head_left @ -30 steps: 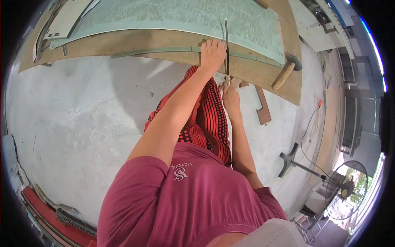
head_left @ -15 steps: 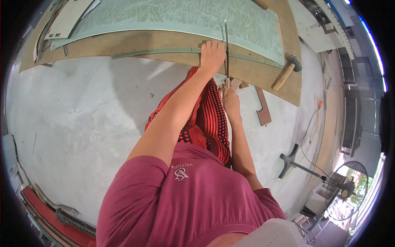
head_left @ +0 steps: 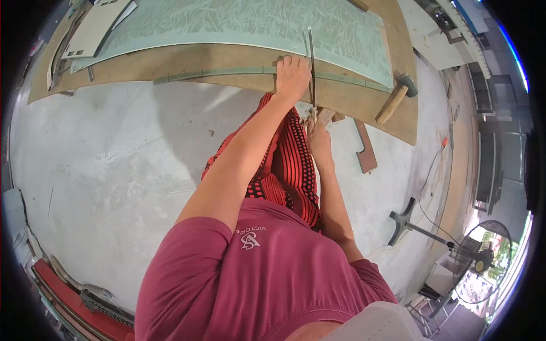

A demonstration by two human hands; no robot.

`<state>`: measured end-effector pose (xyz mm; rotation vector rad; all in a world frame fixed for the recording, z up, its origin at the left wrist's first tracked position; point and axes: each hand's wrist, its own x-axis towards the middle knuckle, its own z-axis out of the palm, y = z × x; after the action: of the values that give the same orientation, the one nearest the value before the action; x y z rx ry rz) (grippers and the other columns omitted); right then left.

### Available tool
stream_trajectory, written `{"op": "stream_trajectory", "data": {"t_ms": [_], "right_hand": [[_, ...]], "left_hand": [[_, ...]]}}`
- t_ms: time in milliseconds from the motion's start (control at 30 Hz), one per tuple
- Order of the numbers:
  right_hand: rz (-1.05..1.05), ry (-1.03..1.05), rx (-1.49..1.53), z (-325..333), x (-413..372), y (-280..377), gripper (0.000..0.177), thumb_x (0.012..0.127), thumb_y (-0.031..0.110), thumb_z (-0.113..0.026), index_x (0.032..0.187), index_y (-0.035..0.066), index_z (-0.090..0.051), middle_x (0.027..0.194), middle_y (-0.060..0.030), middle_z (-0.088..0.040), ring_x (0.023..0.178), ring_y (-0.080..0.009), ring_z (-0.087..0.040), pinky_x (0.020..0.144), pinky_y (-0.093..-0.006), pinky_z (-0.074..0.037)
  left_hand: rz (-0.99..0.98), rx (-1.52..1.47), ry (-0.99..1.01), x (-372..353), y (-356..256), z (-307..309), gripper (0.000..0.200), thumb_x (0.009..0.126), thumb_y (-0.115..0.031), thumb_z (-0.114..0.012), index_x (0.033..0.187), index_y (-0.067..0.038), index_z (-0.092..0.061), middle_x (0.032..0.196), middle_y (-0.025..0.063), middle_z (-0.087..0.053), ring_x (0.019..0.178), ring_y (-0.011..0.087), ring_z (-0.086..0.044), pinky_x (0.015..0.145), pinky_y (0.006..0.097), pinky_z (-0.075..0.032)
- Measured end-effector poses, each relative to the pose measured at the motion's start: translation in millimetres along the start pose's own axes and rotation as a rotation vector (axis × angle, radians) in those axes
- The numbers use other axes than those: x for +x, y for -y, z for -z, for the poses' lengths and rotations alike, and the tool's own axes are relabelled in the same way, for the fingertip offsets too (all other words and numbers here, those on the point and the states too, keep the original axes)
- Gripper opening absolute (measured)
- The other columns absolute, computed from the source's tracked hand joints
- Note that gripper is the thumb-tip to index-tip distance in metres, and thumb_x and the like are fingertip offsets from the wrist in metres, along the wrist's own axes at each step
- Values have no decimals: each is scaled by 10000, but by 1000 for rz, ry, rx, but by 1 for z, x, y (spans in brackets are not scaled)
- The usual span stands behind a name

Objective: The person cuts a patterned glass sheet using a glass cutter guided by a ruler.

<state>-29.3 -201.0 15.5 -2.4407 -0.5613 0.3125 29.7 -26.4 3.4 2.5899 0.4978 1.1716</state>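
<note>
My left hand [head_left: 293, 78] is closed over a long, narrow grey-green strip [head_left: 227, 71] and presses it against the brown board near its front edge. Just to the right, a hacksaw [head_left: 312, 68] lies across the strip, its slim dark frame pointing away from me. My right hand [head_left: 319, 139] grips the saw's handle at the near edge of the board. The blade's contact with the strip is too fine to make out.
A patterned pale-green panel [head_left: 239, 25] lies on the brown board [head_left: 136, 65]. A mallet [head_left: 396, 102] rests at the board's right corner. Below it is a brown notched piece [head_left: 365, 148]. A standing fan [head_left: 482, 261] with its cable is at lower right.
The hacksaw's far end has tipped very slightly left. Both hands hold nearly the same places, and the whole view has shifted a little.
</note>
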Motion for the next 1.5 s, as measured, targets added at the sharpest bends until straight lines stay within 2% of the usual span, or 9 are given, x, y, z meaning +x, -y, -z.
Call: {"op": "stream_trajectory", "data": {"t_ms": [233,433,733,1000,1067,1167,1200,1267,1500], "right_hand": [[-164,85,32,0,-65,-14,304,981,279,-402,1094,15,-502,802,-327,-593,787,-516,-561,624,-560,-421],[-23,14,-22,6,1,11,347,980,320,-395,1021,-6,-506,812,-310,-603,800,-495,-578,666,-563,-434],[-125,68,284,19,-4,18,370,989,318,-388,974,-27,-523,691,-193,-587,619,-324,-596,613,-430,-452],[-147,27,340,9,3,-3,409,983,382,-391,1027,-9,-500,629,-101,-549,481,-209,-531,458,-343,-424],[56,-99,304,-1,9,-6,384,984,372,-396,1000,1,-497,618,-75,-529,470,-168,-513,431,-306,-403],[-98,19,394,3,9,-3,408,988,344,-357,1010,-30,-518,711,-215,-582,692,-378,-590,671,-445,-438],[-100,12,392,4,7,-9,408,988,344,-357,1010,-30,-518,711,-215,-582,692,-378,-590,671,-445,-438],[-69,-79,329,2,5,-28,344,984,336,-404,995,6,-501,625,-59,-531,477,-152,-509,424,-305,-392],[-99,-142,198,5,-19,-26,354,979,318,-406,1109,-2,-486,664,-129,-577,498,-242,-551,482,-368,-442]], "left_hand": [[24,-17,53,-1,-2,3,107,785,-172,-604,782,-81,-547,844,100,-566,836,292,-547,721,433,-403],[30,22,51,-1,-2,3,109,788,-178,-604,803,-85,-549,851,95,-567,843,290,-545,724,432,-402],[23,-92,183,0,3,14,263,826,-298,-606,946,-65,-592,960,115,-576,937,306,-516,799,437,-389],[-252,42,228,-4,117,110,414,781,-381,-672,1107,-137,-597,1043,77,-561,996,304,-493,843,457,-399],[-255,92,398,-4,136,119,369,772,-358,-680,1076,-157,-617,1053,47,-551,1013,285,-491,847,459,-399],[-287,168,381,1,158,124,331,775,-309,-682,1077,-183,-625,1030,28,-549,1052,256,-484,886,458,-382],[-292,162,379,3,168,129,331,775,-309,-682,1077,-183,-625,1030,28,-549,1052,256,-484,886,458,-382],[-259,340,423,11,191,147,314,770,-289,-686,1061,-180,-636,1008,25,-539,1038,250,-486,879,448,-384],[-167,279,370,17,210,172,303,753,-311,-696,1014,-163,-659,1015,30,-538,1037,248,-490,859,438,-400]]}}
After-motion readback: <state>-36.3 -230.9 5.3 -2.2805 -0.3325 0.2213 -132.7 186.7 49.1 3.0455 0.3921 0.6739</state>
